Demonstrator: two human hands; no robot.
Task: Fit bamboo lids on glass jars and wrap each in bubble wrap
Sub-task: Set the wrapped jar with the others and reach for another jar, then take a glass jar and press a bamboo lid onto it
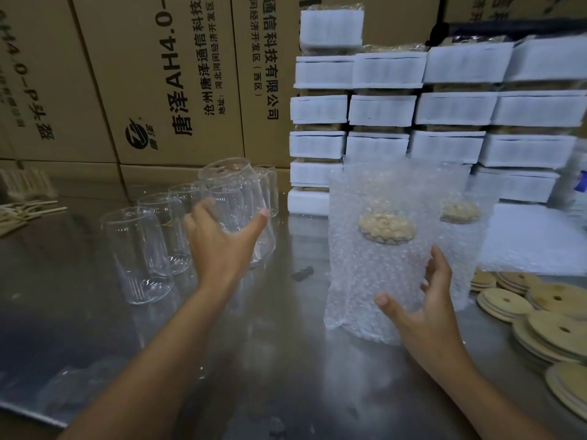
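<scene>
My left hand [219, 239] grips a clear glass jar [236, 192], tilted and lifted above the steel table [273, 360]. Several more empty jars [139, 249] stand upright in a row to its left. My right hand [422, 312] holds the lower right side of a jar wrapped in bubble wrap [374, 249], its bamboo lid [387, 228] showing through. A second wrapped jar [460, 236] stands just behind it on the right. Loose round bamboo lids [552, 331] with centre holes lie in stacks at the right edge.
White foam-wrapped packs [444, 109] are stacked high at the back right. Cardboard cartons [165, 77] form a wall behind the table. Wooden sticks [25, 211] lie at the far left. A small dark object [303, 273] sits mid-table. A clear plastic sheet [63, 385] covers the near left.
</scene>
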